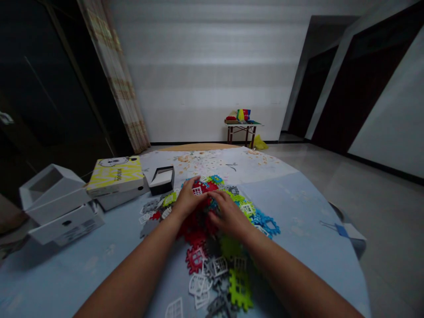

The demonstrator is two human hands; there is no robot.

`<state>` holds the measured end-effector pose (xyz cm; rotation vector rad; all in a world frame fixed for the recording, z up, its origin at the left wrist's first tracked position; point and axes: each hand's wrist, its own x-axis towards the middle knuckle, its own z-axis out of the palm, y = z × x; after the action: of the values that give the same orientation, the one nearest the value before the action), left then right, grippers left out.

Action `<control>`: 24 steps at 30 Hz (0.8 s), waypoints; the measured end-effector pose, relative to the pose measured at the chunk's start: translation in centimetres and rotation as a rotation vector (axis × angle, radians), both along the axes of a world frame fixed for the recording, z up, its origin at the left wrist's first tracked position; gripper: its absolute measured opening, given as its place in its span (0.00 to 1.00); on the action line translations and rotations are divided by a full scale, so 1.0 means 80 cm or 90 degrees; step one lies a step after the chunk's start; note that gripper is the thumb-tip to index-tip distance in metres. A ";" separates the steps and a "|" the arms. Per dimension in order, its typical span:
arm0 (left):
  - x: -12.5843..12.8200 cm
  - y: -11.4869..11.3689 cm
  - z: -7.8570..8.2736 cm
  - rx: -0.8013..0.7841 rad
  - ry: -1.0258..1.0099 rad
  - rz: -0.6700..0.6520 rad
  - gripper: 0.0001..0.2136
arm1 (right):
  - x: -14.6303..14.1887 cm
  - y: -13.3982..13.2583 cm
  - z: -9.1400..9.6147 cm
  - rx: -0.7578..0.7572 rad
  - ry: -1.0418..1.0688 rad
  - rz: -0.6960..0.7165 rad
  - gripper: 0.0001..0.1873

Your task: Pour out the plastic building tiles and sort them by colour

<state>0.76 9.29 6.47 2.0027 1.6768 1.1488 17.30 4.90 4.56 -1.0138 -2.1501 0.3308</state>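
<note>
A heap of flat plastic building tiles (217, 247) in red, green, blue, grey and white lies spread on a round table with a pale blue cloth (298, 221). My left hand (188, 199) rests on the far part of the heap, fingers curled over a red tile with a white window (198, 190). My right hand (228, 214) lies palm down beside it, fingers bent into the red and blue tiles. What the right fingers grip is hidden. Both forearms reach in from the near edge.
On the left stand white shoe boxes (58, 205), a yellow-lidded box (115, 176) and a small black box (162, 180). A small table with coloured things (242, 121) stands by the far wall. The table edge drops off at the right, over a tiled floor.
</note>
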 end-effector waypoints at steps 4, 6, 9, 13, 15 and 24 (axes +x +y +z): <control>-0.010 0.022 0.003 -0.039 -0.007 -0.062 0.36 | 0.038 0.031 0.010 -0.003 0.081 -0.084 0.23; -0.035 0.021 0.001 -0.045 -0.004 -0.037 0.38 | 0.055 0.049 0.008 -0.021 0.061 -0.135 0.21; -0.091 0.010 -0.011 -0.041 0.006 0.074 0.35 | 0.071 0.075 -0.005 -0.087 -0.050 -0.200 0.23; -0.162 -0.009 -0.043 -0.056 0.030 0.245 0.32 | 0.071 0.098 -0.029 -0.222 -0.179 -0.204 0.34; -0.184 -0.015 -0.064 -0.080 0.035 0.287 0.32 | 0.063 0.100 -0.036 -0.272 -0.188 -0.172 0.36; -0.170 -0.016 -0.097 -0.136 -0.011 0.161 0.34 | 0.029 0.079 -0.017 -0.328 -0.198 0.047 0.41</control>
<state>-12.85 7.99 -1.26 1.6857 1.9939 1.0090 19.61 11.20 3.24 -1.3407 -2.4467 0.8431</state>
